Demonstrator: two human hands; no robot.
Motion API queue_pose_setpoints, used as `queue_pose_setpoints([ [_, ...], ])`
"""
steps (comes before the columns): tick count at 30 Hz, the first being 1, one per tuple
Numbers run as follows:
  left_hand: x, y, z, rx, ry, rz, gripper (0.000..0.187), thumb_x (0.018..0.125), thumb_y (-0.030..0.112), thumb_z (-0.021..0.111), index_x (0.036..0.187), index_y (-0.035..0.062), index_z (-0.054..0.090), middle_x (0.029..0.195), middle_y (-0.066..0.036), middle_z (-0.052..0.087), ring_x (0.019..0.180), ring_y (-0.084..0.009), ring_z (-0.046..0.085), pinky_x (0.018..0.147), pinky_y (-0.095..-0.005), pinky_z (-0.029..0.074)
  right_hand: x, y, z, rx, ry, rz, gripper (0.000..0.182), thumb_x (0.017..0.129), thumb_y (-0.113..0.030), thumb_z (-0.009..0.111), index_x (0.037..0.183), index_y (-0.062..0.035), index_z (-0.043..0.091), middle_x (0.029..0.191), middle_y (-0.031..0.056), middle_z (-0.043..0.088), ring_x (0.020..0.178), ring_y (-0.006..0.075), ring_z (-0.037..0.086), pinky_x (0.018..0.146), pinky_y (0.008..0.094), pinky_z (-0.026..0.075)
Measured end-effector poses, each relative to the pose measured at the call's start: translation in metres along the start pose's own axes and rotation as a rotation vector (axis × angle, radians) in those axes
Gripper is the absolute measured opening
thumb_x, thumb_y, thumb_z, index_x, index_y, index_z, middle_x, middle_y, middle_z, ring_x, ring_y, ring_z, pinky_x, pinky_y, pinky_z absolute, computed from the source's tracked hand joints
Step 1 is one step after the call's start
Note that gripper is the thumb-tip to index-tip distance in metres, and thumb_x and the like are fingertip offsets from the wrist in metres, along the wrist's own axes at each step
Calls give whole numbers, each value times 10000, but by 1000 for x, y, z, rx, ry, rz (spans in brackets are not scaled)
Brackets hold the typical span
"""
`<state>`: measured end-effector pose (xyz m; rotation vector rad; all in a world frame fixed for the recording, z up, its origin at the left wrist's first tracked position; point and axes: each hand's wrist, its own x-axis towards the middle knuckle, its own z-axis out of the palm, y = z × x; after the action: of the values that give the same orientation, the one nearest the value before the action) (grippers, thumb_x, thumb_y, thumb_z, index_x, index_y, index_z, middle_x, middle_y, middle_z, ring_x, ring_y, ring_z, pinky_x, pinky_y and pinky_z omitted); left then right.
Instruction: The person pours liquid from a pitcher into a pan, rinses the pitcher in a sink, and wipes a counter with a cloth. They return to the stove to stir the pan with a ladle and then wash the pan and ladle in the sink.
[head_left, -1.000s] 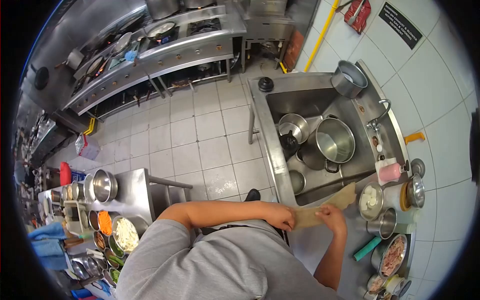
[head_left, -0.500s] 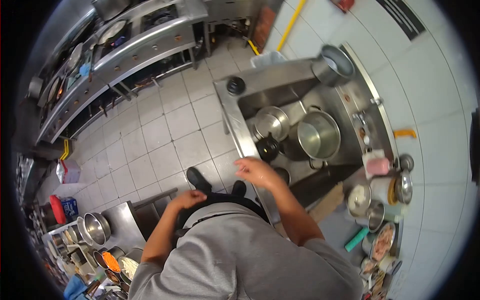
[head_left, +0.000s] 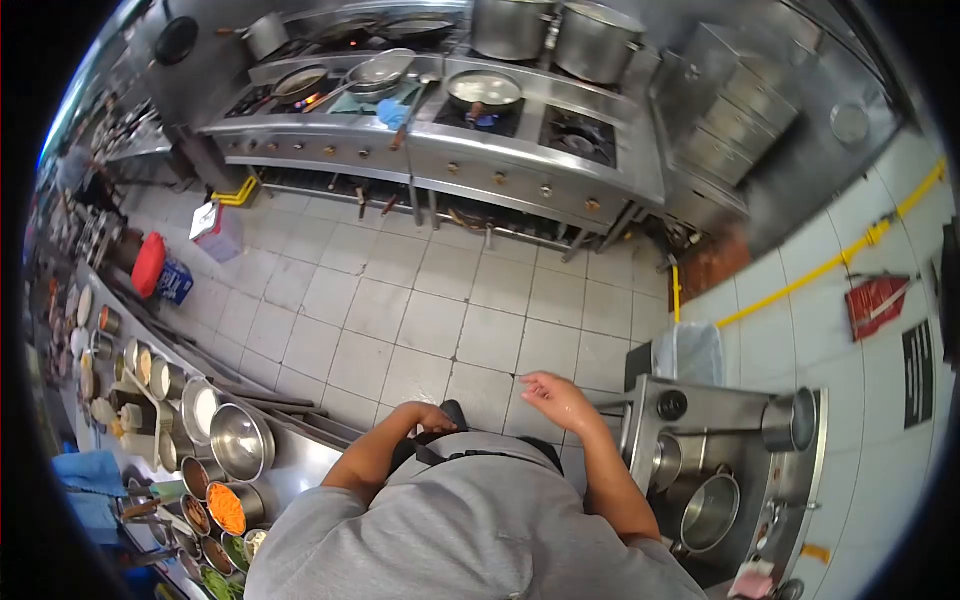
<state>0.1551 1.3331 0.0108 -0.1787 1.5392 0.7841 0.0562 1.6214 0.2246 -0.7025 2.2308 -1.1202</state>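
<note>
My left hand (head_left: 430,418) hangs at waist height in front of my belly, near the dark strap, its fingers loosely bent and with nothing seen in it. Out over the tiled floor, my right hand (head_left: 555,400) is lifted to the right of my waist; it looks wet, is empty, and has its fingers loosely apart. Nearest to that hand is the steel sink (head_left: 650,395) at the right, which holds a large two-handled pot (head_left: 711,513) and a smaller pot (head_left: 666,462).
A stove (head_left: 500,165) runs along the far side, bearing a pan of pale liquid (head_left: 484,88) and large stockpots (head_left: 512,30). On the left counter stand a steel bowl (head_left: 242,443) and shredded carrot (head_left: 227,509). A lined bin (head_left: 690,355) stands beyond the sink.
My view and body have turned left, away from the sink toward the stove. The sink has shifted to the lower right of view. My right hand is now over the floor, no longer beside the sink edge.
</note>
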Motion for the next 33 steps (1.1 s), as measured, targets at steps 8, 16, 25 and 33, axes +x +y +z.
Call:
queue_pose_setpoints([
  [8,-1,-30,-72,-72,202,103,657,868,594,536,1427,262,441,1440,-71,463,1271,-332,466,889,-531,509,136,105,42,288,-133,231,190,940,-223,595,979,-40,629,777,2,606,687,106,554,638,262,469],
  [16,27,-136,-130,-472,618,122,612,854,489,605,1311,84,558,1225,-159,619,915,-343,664,621,-439,571,128,241,-2,44,-358,812,244,893,-321,616,948,-87,654,769,39,630,627,184,590,612,342,506],
  [25,-36,-197,-207,-923,1005,-51,507,866,455,620,1176,56,651,1063,-169,681,931,-285,662,747,-378,544,440,289,-41,-449,-803,324,184,866,-218,601,885,-49,671,771,94,670,642,213,643,525,399,494],
  [33,-30,-175,-225,-1145,1293,31,369,908,280,631,1151,3,636,1009,-131,696,942,-197,635,851,-310,482,751,48,-6,-104,-306,170,223,896,-212,604,1065,-69,629,866,31,628,697,109,583,573,269,477],
])
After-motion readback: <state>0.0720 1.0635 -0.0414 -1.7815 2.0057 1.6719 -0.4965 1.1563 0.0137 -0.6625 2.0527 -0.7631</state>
